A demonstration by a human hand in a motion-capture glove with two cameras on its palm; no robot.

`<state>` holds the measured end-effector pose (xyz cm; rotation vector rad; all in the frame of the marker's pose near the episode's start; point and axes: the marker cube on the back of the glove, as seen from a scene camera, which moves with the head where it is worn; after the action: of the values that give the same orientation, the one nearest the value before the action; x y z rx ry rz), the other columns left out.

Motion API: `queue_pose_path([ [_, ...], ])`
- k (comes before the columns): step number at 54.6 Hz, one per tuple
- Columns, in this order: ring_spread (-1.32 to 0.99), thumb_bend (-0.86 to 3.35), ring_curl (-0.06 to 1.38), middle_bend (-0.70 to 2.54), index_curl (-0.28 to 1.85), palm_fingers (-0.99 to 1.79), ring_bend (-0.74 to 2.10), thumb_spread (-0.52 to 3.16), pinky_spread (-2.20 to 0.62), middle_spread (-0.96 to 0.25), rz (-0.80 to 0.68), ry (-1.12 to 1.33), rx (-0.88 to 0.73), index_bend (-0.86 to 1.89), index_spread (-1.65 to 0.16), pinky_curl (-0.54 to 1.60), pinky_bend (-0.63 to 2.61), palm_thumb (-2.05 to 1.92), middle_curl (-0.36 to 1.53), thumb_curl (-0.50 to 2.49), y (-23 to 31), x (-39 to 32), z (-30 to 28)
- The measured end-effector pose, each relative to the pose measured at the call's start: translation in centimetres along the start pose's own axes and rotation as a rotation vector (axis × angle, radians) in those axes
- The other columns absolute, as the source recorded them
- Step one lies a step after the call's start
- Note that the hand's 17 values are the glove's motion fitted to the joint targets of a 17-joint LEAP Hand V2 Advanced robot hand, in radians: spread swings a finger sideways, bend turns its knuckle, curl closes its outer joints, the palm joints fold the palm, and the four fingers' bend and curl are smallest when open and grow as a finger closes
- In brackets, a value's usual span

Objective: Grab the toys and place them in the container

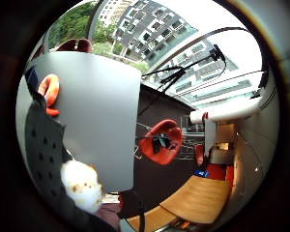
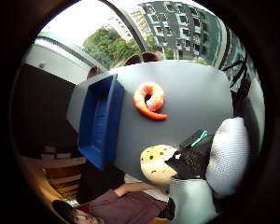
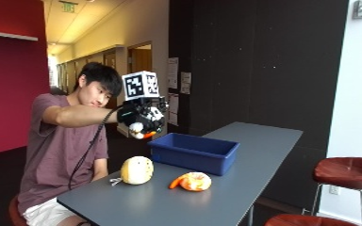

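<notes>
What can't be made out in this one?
- What the raised gloved hand holds: outside view shows only a white and orange bit, too small.
- Bin contents: outside view, near wall hides the floor; thumb-side view too oblique.
- Shrimp toy: little-finger view, partly hidden by the glove.
</notes>
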<state>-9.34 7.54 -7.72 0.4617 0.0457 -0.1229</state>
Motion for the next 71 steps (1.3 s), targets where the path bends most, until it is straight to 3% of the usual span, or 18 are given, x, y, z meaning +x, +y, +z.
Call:
queue_pose_path([
  [11, -0.32, 0.08, 0.68, 1.36, 0.83, 1.06, 1.57, 0.78, -0.39, -0.2, -0.117, -0.087, 0.066, 0.98, -0.28, 0.6, 1.21, 0.59, 0.76, 0.79, -2.1, -10.3, -4.7],
  [21, -0.31, 0.06, 0.67, 1.36, 0.91, 1.03, 1.57, 0.74, -0.39, -0.19, -0.151, -0.202, 0.062, 0.95, -0.27, 0.62, 1.22, 0.6, 0.79, 0.86, -5.4, -20.3, -4.9],
  [23, -0.31, 0.06, 0.68, 1.36, 0.93, 1.02, 1.57, 0.74, -0.39, -0.19, -0.186, -0.214, 0.062, 0.95, -0.28, 0.62, 1.22, 0.6, 0.79, 0.87, -5.9, -22.2, -4.6],
  [29, -0.32, 0.05, 0.68, 1.36, 0.97, 1.01, 1.56, 0.73, -0.38, -0.19, -0.483, -0.123, 0.074, 0.93, -0.27, 0.63, 1.23, 0.6, 0.81, 0.9, -7.0, -25.8, -2.7],
  [34, -0.33, 0.04, 0.68, 1.36, 1.0, 0.99, 1.56, 0.72, -0.38, -0.19, -0.279, -0.162, 0.036, 0.91, -0.27, 0.64, 1.24, 0.6, 0.82, 0.93, -9.2, -30.3, -1.5],
  [39, -0.33, 0.03, 0.68, 1.36, 1.03, 0.96, 1.56, 0.71, -0.38, -0.19, -0.477, -0.046, 0.031, 0.87, -0.28, 0.64, 1.24, 0.6, 0.82, 0.95, -10.1, -33.1, 1.3],
  [43, -0.33, 0.01, 0.68, 1.33, 1.06, 0.92, 1.55, 0.72, -0.37, -0.19, -0.502, 0.017, -0.027, 0.84, -0.28, 0.64, 1.25, 0.59, 0.83, 0.96, -10.8, -34.4, 3.8],
  [45, -0.33, 0.01, 0.68, 1.3, 1.06, 0.86, 1.55, 0.72, -0.37, -0.2, -0.513, -0.015, -0.113, 0.81, -0.28, 0.64, 1.26, 0.59, 0.82, 0.97, -10.6, -35.8, 5.0],
  [48, -0.32, -0.01, 0.68, 1.16, 1.04, 0.5, 1.57, 0.78, -0.35, -0.23, -0.504, -0.066, -0.248, 0.6, -0.27, 0.64, 1.22, 0.57, 0.79, 0.95, -10.2, -37.9, 6.6],
  [49, -0.32, -0.01, 0.7, 0.81, 1.04, 0.21, 1.63, 0.87, -0.34, -0.23, -0.496, -0.066, -0.274, 0.61, -0.27, 0.66, 1.3, 0.53, 0.7, 0.92, -10.2, -38.3, 7.0],
  [50, -0.31, -0.08, 0.66, 0.98, 1.01, 0.09, 1.48, 0.94, -0.3, -0.22, -0.494, -0.06, -0.291, 0.52, -0.26, 0.64, 1.19, 0.41, 0.75, 0.87, -10.2, -38.5, 7.4],
  [54, -0.2, -0.11, 0.57, 0.63, 0.88, -0.49, 1.11, 1.05, -0.17, -0.17, -0.523, -0.034, -0.308, 0.34, -0.28, 0.59, 1.22, 0.21, 0.6, 0.76, -10.2, -38.0, 8.5],
  [60, -0.09, -0.07, 0.4, 0.33, 0.7, -0.52, 0.69, 1.14, -0.06, -0.11, -0.391, -0.018, -0.299, 0.11, -0.28, 0.5, 1.12, 0.04, 0.48, 0.64, -10.7, -37.4, 8.4],
  [65, -0.04, -0.05, 0.32, 0.18, 0.58, -0.45, 0.51, 1.18, -0.01, -0.09, -0.495, -0.097, -0.301, 0.04, -0.27, 0.46, 1.03, -0.02, 0.43, 0.57, -10.3, -36.1, 6.9],
  [71, -0.01, -0.05, 0.29, 0.11, 0.46, -0.41, 0.41, 1.2, 0.03, -0.07, -0.484, -0.074, -0.281, 0.02, -0.26, 0.43, 0.97, -0.05, 0.38, 0.5, -10.3, -33.2, 5.0],
])
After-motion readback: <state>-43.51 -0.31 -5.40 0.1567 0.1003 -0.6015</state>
